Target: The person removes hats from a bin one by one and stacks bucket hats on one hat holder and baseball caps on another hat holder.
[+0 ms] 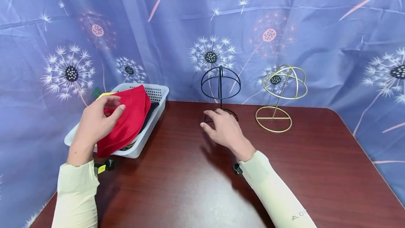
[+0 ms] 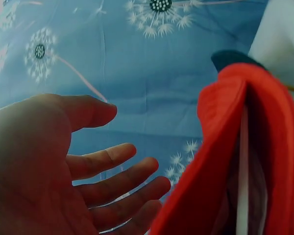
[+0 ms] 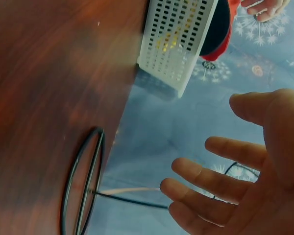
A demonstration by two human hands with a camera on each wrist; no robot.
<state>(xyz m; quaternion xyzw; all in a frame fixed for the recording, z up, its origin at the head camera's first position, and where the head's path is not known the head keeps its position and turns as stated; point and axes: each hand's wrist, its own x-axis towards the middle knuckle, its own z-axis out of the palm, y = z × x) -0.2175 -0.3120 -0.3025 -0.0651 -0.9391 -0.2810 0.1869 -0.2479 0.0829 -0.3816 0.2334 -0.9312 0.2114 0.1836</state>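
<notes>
A red fabric hat (image 1: 129,113), folded flat, lies on top of the pile in a white plastic basket (image 1: 167,92) at the left. Over its near left side is my left hand (image 1: 96,120), fingers loosely bent; in the left wrist view that hand (image 2: 88,171) has nothing between thumb and fingers, and the hat's folded edge (image 2: 225,127) stands beside them. My right hand (image 1: 224,129) is in front of a black wire hat stand (image 1: 220,97), overlapping its base in the head view. Loosely spread fingers of the right hand (image 3: 225,181) hold nothing in the right wrist view.
A gold wire hat stand (image 1: 273,119) stands on the brown table (image 1: 177,178), right of the black one. Dark and yellow cloth (image 1: 107,95) shows under the red hat. Behind the table hangs a blue curtain (image 1: 177,27) with a dandelion print.
</notes>
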